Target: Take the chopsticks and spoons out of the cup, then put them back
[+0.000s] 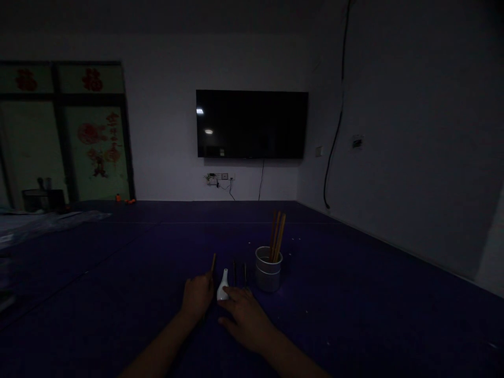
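My left hand (198, 295) is closed around a thin wooden chopstick (213, 261), whose upper end points away from me. Just to its right lies a white ceramic soup spoon (222, 286), its narrow handle pointing toward the wall. My right hand (246, 314) reaches over the spoon's bowl with fingers spread, the fingertips touching it. Two dark slender utensils, one of them (244, 272), lie side by side beyond my right hand; their near ends are hidden by it. Right of them stands a metal cup (268, 275) with several wooden chopsticks (277, 236) leaning in it.
A dark blue surface (165, 247) stretches to the wall, with small white specks on it. Clear plastic sheeting (59, 226) and a dark box (44, 199) are at the far left. Small orange items (130, 201) lie by the wall, below a television (252, 124). The room is dim.
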`<state>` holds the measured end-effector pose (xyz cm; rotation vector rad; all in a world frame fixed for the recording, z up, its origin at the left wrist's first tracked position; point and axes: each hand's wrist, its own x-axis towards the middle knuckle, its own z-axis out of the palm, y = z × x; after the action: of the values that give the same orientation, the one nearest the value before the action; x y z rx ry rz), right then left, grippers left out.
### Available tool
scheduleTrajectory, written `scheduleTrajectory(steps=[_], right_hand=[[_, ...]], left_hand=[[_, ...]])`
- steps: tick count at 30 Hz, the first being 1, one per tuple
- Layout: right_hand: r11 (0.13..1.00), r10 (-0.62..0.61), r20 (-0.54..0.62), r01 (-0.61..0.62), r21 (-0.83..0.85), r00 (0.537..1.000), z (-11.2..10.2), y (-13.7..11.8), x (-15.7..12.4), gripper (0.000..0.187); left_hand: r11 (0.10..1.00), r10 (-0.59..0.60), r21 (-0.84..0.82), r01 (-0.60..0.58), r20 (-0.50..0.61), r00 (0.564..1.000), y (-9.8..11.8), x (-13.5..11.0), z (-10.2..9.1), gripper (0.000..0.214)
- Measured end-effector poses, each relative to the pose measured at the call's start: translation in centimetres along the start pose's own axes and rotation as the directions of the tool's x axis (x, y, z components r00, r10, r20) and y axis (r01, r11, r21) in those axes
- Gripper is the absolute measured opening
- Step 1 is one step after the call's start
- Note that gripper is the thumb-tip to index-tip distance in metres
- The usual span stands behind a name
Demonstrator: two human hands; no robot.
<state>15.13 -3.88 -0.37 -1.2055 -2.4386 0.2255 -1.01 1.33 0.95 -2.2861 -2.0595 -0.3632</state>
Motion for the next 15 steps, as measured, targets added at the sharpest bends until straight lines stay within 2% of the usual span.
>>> scheduleTrajectory(steps=[5, 15], right_hand=[[1.000, -0.004, 0.013, 0.004, -0.011, 1.000, -0.04, -0.02, -0.01, 0.037], [1.000, -0.020, 0.004, 0.020, -0.015, 1.000, 0.03, 0.13, 0.08, 0.038]], left_hand=[[1.000, 0.012, 0.016, -0.012, 0.018, 1.000, -0.15, 0.19, 0.17, 0.039], [1.000, 0.024, -0.006, -0.024, 0.038, 0.999, -0.61, 0.60, 0.78, 0.032]])
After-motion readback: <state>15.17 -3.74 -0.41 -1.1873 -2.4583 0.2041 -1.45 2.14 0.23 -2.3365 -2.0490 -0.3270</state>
